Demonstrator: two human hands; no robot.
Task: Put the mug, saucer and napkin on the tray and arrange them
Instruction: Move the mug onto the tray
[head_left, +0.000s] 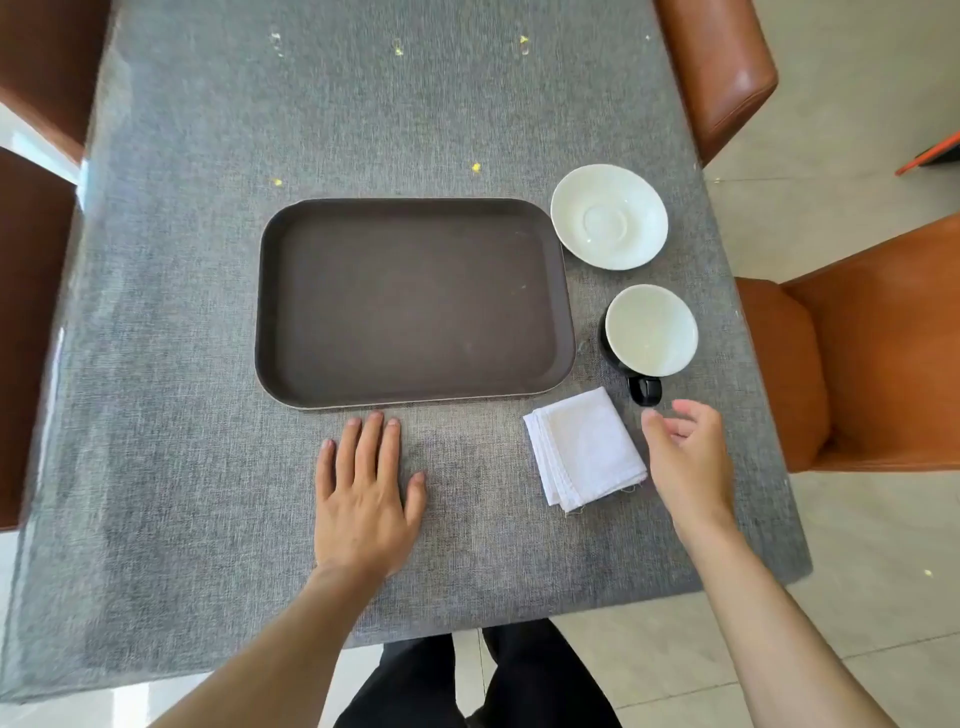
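Observation:
A dark brown rectangular tray (415, 301) lies bare in the middle of the grey table. To its right, a white saucer (609, 216) sits at the far side. Nearer stands a mug (650, 330), black outside and white inside, its handle pointing toward me. A folded white napkin (584, 448) lies by the tray's near right corner. My left hand (366, 488) rests flat on the cloth just below the tray. My right hand (685, 457) hovers with fingers apart right of the napkin, just short of the mug's handle, holding nothing.
A grey tablecloth (208, 260) covers the table, whose right edge runs close to the mug and saucer. Brown leather chairs stand at the right (857, 353), far right (717, 73) and left (31, 312). My dark-trousered legs (483, 680) show below the near edge.

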